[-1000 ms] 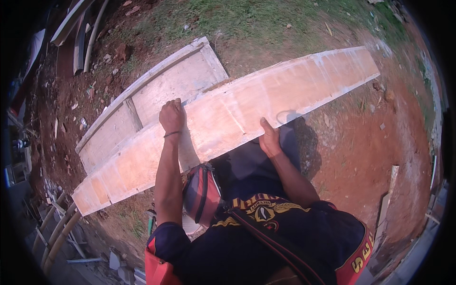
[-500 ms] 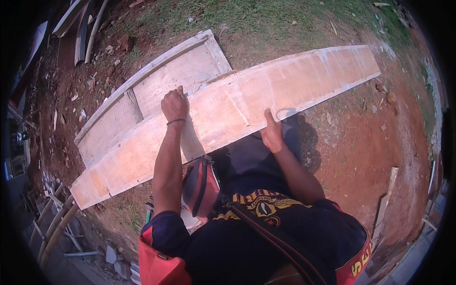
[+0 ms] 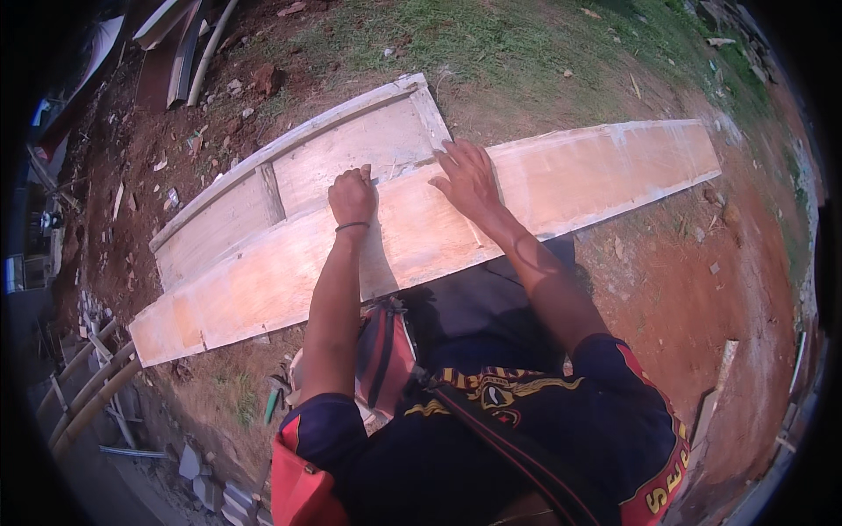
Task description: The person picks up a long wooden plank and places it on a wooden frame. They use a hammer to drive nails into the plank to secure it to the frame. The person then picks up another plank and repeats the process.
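While both forearms reach forward from the lower edge, the left hand [image 3: 352, 196] sits curled into a fist at the far edge of the plank [image 3: 421, 237], thumb up; it may be pinching a small marker, but whatever is inside cannot be told. Right hand [image 3: 467, 178] lies spread flat, palm down, just beside the left, fingers over the plank's far edge. Plank runs long, left to right beneath both hands, lying partly across a framed panel [image 3: 298, 175] beyond them. Both rest on red dirt ground [image 3: 684, 298], grass further out past the fingertips. Red pouch [image 3: 383, 358] hangs near the left elbow. Judged step: marking or lining up the plank edge against the panel. Next move likely calls for steady downward pressure from the right hand.
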Motion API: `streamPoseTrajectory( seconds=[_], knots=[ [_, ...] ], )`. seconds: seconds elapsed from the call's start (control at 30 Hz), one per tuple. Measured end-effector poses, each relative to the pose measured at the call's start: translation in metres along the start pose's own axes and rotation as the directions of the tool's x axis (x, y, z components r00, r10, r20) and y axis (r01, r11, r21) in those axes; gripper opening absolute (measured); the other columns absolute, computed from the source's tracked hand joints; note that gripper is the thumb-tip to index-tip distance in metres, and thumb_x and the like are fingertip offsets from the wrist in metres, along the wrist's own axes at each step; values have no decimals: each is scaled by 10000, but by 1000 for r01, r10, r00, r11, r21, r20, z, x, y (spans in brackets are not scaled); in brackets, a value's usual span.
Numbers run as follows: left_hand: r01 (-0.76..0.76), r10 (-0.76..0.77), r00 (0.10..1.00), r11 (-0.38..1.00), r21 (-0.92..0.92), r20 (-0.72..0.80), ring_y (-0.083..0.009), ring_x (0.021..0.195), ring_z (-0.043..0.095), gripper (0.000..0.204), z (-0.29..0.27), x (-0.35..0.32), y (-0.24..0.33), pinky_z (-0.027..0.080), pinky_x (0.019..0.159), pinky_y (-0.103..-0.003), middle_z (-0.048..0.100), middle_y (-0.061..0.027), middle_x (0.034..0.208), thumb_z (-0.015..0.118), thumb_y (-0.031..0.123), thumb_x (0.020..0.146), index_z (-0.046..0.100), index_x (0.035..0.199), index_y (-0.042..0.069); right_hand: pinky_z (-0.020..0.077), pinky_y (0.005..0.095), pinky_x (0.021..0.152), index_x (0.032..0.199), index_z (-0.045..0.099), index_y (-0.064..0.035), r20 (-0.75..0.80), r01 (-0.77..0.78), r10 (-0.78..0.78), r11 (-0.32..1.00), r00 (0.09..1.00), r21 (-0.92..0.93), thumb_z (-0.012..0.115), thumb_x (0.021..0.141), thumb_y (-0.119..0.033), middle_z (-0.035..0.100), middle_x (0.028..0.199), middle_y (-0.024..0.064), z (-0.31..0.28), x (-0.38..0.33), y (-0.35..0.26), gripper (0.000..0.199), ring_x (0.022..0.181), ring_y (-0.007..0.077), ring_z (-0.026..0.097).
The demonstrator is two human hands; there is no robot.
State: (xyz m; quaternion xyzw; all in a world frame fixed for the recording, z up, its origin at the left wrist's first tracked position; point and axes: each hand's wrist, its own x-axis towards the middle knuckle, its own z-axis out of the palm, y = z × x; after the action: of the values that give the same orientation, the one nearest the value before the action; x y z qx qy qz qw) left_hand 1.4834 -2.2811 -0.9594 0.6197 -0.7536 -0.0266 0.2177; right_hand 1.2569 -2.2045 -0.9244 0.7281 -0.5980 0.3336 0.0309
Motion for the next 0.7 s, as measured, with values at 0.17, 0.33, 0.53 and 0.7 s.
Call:
streamPoseTrajectory(
  seconds=[0.17, 0.33, 0.53, 0.7],
  knots=[
    [71, -79, 992, 994, -81, -95, -349, 728, 610, 322, -4, 0, -2, 473, 642, -465, 635, -159, 740, 529, 266, 948, 615, 745, 31, 280, 469, 1033, 1067, 701, -77, 287, -175, 161, 984, 944, 21, 711, 759, -465, 658, 1106, 95, 32, 15, 40, 496, 1144, 274, 523],
    [187, -265, 954, 891, -414, -139, -368, 531, 525, 422, -33, -16, 24, 402, 533, -462, 534, -152, 569, 544, 391, 954, 534, 705, 51, 300, 446, 1003, 1064, 706, -95, 265, -164, 147, 985, 953, 44, 712, 761, -467, 669, 1080, 76, 33, 12, 41, 480, 1114, 270, 541],
    [369, 269, 525, 783, -501, 808, -218, 667, 576, 527, -103, -116, 46, 463, 676, -364, 594, -92, 663, 419, 444, 994, 616, 769, 10, 299, 467, 1015, 1066, 704, -92, 273, -184, 178, 983, 946, -5, 714, 764, -460, 665, 1065, 77, 34, 12, 39, 476, 1119, 280, 540],
    [342, 172, 358, 890, -300, 918, -337, 861, 649, 566, -154, -210, -4, 490, 804, -411, 684, -180, 863, 417, 526, 980, 693, 944, 33, 308, 456, 998, 1060, 704, -82, 254, -168, 152, 985, 955, 42, 710, 767, -466, 665, 1059, 76, 32, 11, 40, 484, 1095, 276, 545]
  ],
)
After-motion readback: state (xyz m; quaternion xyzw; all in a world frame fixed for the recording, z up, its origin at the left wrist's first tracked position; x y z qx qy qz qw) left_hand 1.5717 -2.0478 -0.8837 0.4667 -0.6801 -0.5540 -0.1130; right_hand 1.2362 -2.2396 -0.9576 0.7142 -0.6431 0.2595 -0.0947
